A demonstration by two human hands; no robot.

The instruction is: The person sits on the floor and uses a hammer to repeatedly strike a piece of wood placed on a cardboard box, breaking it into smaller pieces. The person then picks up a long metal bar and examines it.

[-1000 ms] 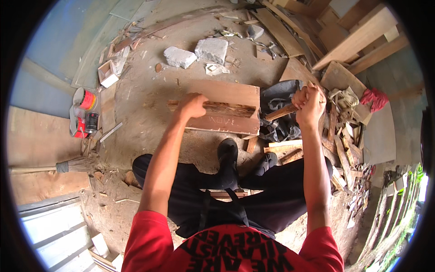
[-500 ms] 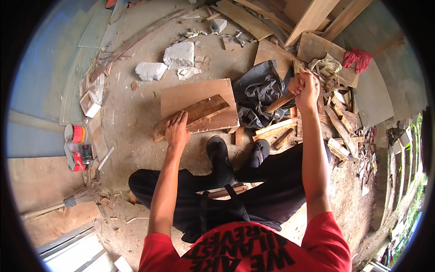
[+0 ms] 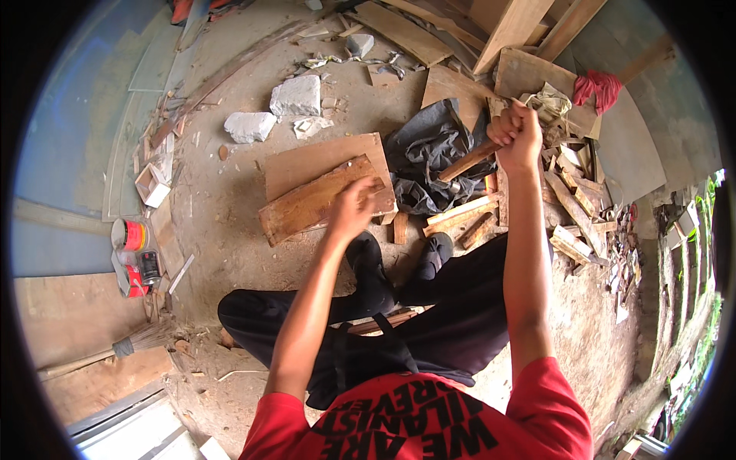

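A brown wooden plank (image 3: 307, 201) lies slantwise across a low wooden block with a flat panel top (image 3: 295, 163), in front of my feet. My left hand (image 3: 354, 208) is over the plank's right end. Its fingers are smeared by motion, so I cannot tell if they touch the wood. To the right, my right hand (image 3: 518, 136) is raised and closed round a wooden-handled tool (image 3: 466, 162). The handle's free end points down and left, over a crumpled black plastic sheet (image 3: 422, 146). The tool's other end is not clear behind my fist.
Wood offcuts (image 3: 571, 195) are heaped on the right, near a red cloth (image 3: 596, 90). White blocks (image 3: 296, 96) lie beyond the panel. Cans (image 3: 130, 234) and a broom (image 3: 142, 341) are along the left wall. My shoes (image 3: 364, 253) are close to the block.
My left hand has lifted from the plank's middle and moved right. The plank has turned slightly and shows more of its upper face. My right hand still grips the tool, slightly shifted.
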